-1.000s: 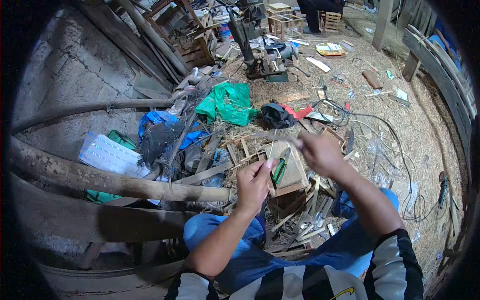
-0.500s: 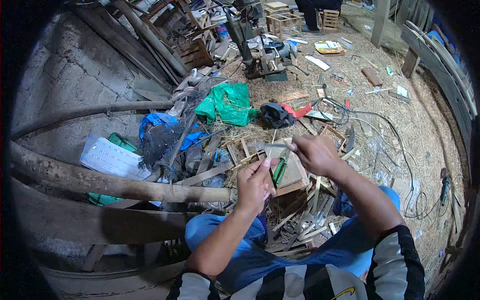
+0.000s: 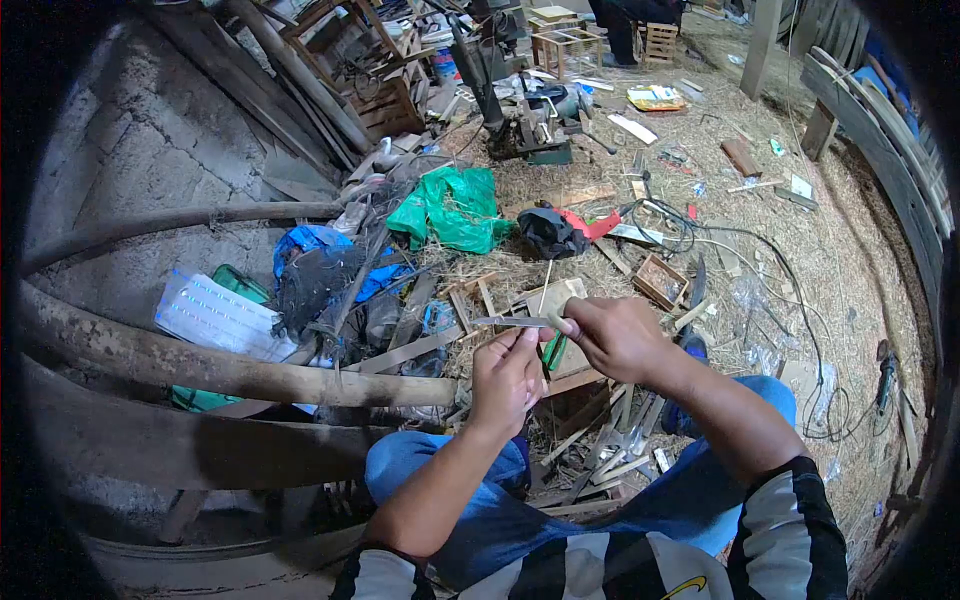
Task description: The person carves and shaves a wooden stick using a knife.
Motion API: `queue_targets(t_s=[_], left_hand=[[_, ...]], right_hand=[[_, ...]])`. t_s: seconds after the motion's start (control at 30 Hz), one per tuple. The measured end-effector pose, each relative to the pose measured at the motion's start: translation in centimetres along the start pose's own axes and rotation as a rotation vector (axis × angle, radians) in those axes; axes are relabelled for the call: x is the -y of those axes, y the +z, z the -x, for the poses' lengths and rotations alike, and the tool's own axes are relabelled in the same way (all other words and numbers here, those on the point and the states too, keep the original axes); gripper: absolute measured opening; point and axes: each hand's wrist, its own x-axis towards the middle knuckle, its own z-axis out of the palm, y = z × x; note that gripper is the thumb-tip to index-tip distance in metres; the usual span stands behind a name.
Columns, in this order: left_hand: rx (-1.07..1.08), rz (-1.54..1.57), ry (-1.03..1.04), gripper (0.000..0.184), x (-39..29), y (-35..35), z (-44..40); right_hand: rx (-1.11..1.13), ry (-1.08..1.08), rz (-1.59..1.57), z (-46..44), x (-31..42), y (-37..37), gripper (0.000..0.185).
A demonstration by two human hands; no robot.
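My right hand (image 3: 625, 340) is closed round a knife (image 3: 505, 321), its blade pointing left across the top of my left hand. My left hand (image 3: 507, 378) pinches a thin wooden stick (image 3: 546, 285) that rises away from me past the blade. Blade and stick cross near my left fingertips; whether they touch I cannot tell. Just beyond and below the hands is a wooden block (image 3: 575, 381), partly covered by my right hand. On it lies a green-handled tool (image 3: 554, 352), its far end hidden.
Wood offcuts (image 3: 600, 470) lie between my knees. A bamboo pole (image 3: 230, 365) runs along the left. Ahead are a green plastic bag (image 3: 450, 210), a black bag (image 3: 552, 232) and a small wooden box (image 3: 660, 282). A cable (image 3: 790, 260) loops over the shavings at right.
My right hand has come down and slightly nearer, bringing the knife blade lower over my left hand. My left hand stays nearly in place with the stick.
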Motion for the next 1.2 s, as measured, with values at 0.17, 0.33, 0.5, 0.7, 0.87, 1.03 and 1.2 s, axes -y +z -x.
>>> queue_targets(t_s=[0.17,0.33,0.5,0.7,0.87,1.03,1.2], left_hand=[[0.029,-0.060,0.031,0.029,-0.1,-0.1,-0.1],[0.001,-0.059,0.003,0.029,0.0,0.3,0.1],[0.032,-0.044,-0.011,0.030,-0.3,0.1,0.3],[0.019,-0.037,-0.008,0.028,0.1,0.3,0.2],[0.043,-0.062,0.019,0.026,-0.2,0.2,0.2],[0.080,-0.023,0.005,0.028,-0.1,0.5,0.6],[0.051,0.049,-0.038,0.027,-0.3,0.3,0.3]], right_hand=[[-0.022,0.050,0.048,-0.6,-1.3,-0.6,0.020],[-0.056,0.170,0.128,-1.5,-4.3,-0.8,0.031],[-0.149,0.264,0.098,-1.8,-5.0,-2.3,0.034],[-0.005,-0.011,-0.024,0.0,-0.4,-0.5,0.028],[-0.085,0.008,0.016,-0.6,-1.8,-0.7,0.029],[-0.115,0.275,0.122,-1.9,-5.2,-2.0,0.037],[-0.127,0.217,0.003,-0.9,-2.1,-2.1,0.036]])
